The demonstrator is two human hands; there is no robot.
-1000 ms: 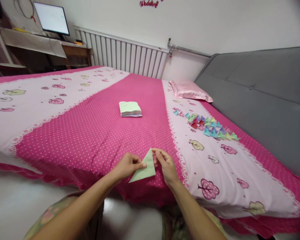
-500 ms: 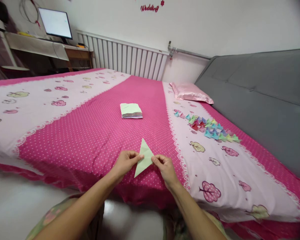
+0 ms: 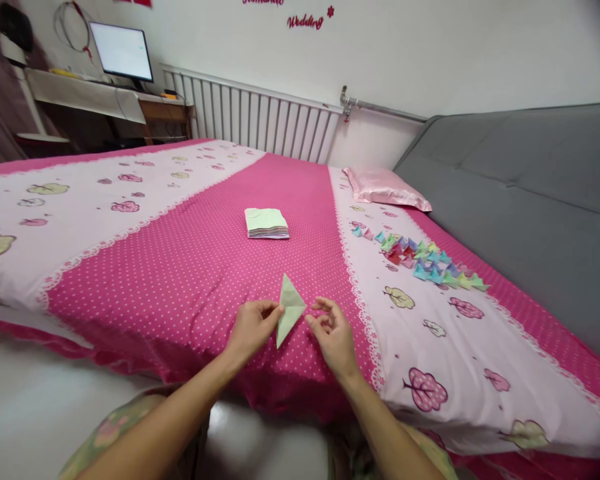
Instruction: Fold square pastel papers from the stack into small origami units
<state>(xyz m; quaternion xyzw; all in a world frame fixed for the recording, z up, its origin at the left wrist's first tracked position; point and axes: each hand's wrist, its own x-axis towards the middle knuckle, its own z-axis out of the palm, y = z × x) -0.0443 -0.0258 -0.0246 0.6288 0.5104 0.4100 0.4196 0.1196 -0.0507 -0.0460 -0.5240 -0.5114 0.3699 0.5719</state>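
Observation:
A pale green folded paper triangle (image 3: 291, 308) is held above the front of the bed, one point toward the right and a crease across its middle. My left hand (image 3: 254, 328) pinches its left edge between thumb and fingers. Just off its right corner, my right hand (image 3: 333, 335) has thumb and fingers apart, with nothing between them. Beyond both hands lies a stack of square paper sheets (image 3: 267, 223), pale green on top with several colours showing at its edge.
Several small folded paper pieces (image 3: 420, 259) in many colours lie in rows on the right of the bedspread (image 3: 205, 267). Behind them is a pink pillow (image 3: 386, 187) beside a grey padded headboard (image 3: 520, 180). A desk with a monitor (image 3: 121, 52) stands at the far left.
My right hand has let go of the paper's right corner and its fingers have spread. The paper has turned slightly in my left hand. The view has shifted a little.

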